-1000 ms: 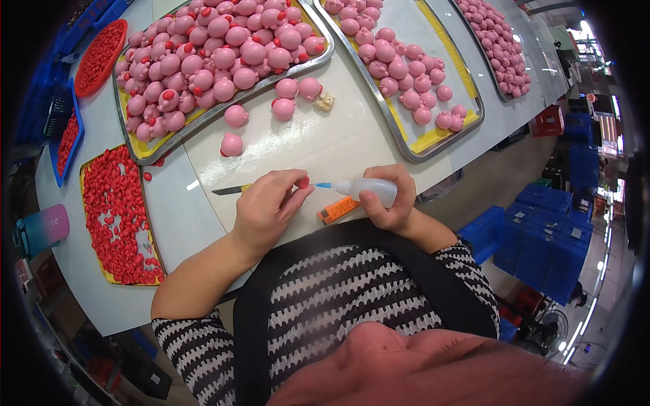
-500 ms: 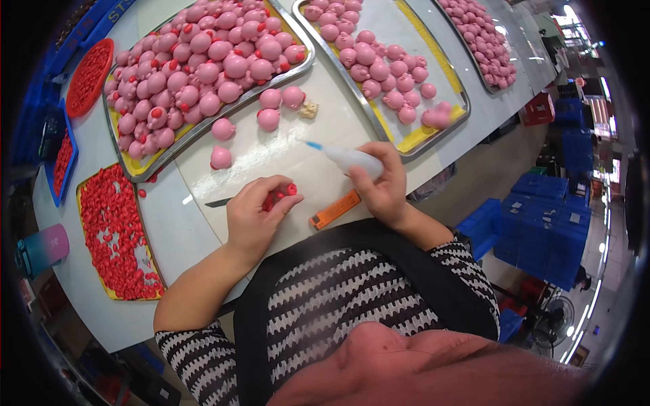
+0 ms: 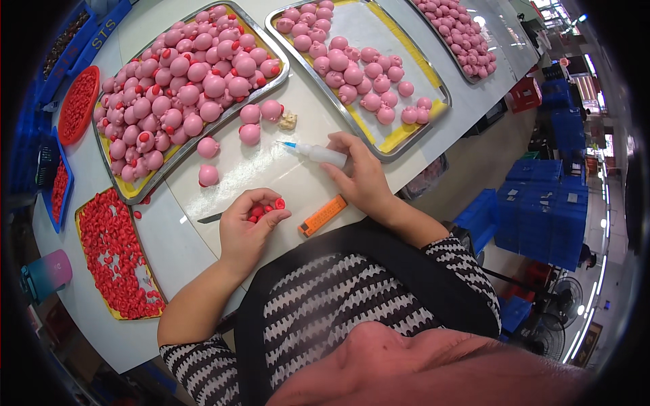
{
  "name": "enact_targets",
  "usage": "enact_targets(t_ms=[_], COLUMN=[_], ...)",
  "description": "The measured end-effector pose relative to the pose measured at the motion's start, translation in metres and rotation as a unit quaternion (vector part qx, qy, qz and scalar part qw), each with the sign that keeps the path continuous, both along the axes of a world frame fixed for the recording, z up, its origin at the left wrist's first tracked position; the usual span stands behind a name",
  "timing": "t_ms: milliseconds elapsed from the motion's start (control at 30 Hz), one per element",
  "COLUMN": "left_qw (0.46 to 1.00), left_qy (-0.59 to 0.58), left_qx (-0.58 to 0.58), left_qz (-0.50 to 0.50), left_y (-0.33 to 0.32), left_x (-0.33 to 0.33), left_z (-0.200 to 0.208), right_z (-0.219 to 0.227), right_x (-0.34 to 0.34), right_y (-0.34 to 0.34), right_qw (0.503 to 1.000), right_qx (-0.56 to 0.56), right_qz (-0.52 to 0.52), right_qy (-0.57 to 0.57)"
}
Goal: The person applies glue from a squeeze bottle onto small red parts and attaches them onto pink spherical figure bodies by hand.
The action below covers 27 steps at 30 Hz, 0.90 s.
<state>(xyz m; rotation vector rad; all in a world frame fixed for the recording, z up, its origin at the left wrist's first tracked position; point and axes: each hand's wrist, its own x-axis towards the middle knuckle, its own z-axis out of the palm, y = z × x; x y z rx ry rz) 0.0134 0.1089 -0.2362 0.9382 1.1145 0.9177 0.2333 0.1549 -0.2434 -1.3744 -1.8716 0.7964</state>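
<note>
My left hand (image 3: 245,227) is closed around several small red pieces (image 3: 256,215), with one red piece (image 3: 279,203) pinched between thumb and forefinger. A translucent white squeeze bottle (image 3: 325,155) with a blue nozzle lies in the grip of my right hand (image 3: 359,172). Its tip points left, just short of a crumpled tan lump (image 3: 288,121). Beyond my hands on the white work surface lie several loose round pink figures (image 3: 250,134). The large tray (image 3: 177,157) at the far left is heaped with pink figures, some bearing red pieces. An orange flat case (image 3: 323,215) rests between my hands.
Pink figures partly fill a tray lined with yellow (image 3: 423,74) at the right; another full tray (image 3: 460,40) lies beyond it. Red pieces fill a tray (image 3: 115,254), a red basket (image 3: 79,101) and a blue tray (image 3: 61,183) at left. A dark blade (image 3: 210,218) lies near my left hand.
The view has shifted, so the table sits further left. The squeeze bottle and the blurred pink figures in the right tray now look still. My left hand keeps its red pieces.
</note>
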Motion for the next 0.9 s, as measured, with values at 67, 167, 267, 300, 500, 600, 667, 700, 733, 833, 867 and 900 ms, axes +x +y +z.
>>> enact_targets(t_ms=[67, 167, 267, 300, 500, 600, 667, 700, 733, 833, 867, 900], left_qw=[1.000, 1.000, 1.000, 1.000, 1.000, 1.000, 1.000, 1.000, 1.000, 1.000, 1.000, 1.000], left_qy=[0.003, 0.001, -0.001, 0.001, -0.003, 0.004, -0.003, -0.007, -0.008, -0.012, -0.007, -0.001], left_qx=[0.008, 0.012, 0.007, 0.007, 0.007, 0.000, 0.005, 0.009, 0.009, 0.004, 0.000, -0.003], left_qz=[-0.001, -0.002, 0.001, 0.002, -0.010, -0.012, -0.010, -0.006, -0.006, -0.009, -0.015, -0.021], left_y=[-0.002, -0.005, -0.007, -0.007, -0.008, -0.009, -0.010, -0.010, -0.011, -0.010, -0.009, -0.009], left_x=[0.000, 0.000, -0.001, -0.002, -0.001, -0.002, -0.002, -0.002, -0.002, -0.003, -0.004, -0.004], left_z=[0.000, 0.003, 0.007, 0.008, 0.012, 0.013, 0.014, 0.014, 0.014, 0.014, 0.014, 0.014], right_z=[0.010, 0.001, 0.001, 0.003, 0.018, 0.027, 0.026, 0.023, 0.024, 0.028, 0.028, 0.027], right_x=[-0.003, -0.008, -0.001, 0.001, -0.010, -0.004, 0.009, 0.020, 0.029, 0.041, 0.045, 0.048], right_y=[-0.002, -0.001, 0.009, 0.012, 0.006, 0.003, 0.005, 0.011, 0.016, 0.024, 0.024, 0.024], right_qw=[1.000, 0.993, 0.992, 0.996, 0.999, 0.988, 0.983, 0.969, 0.959, 0.946, 0.946, 0.943], right_qx=[-0.014, -0.017, 0.038, 0.082, 0.023, 0.155, 0.162, 0.206, 0.205, 0.167, 0.114, 0.060], right_qz=[-0.019, -0.050, -0.029, 0.002, -0.023, -0.015, -0.084, -0.126, -0.164, -0.221, -0.224, -0.225], right_qy=[0.003, 0.107, 0.115, 0.021, -0.014, -0.015, 0.005, -0.054, -0.111, -0.169, -0.204, -0.238])
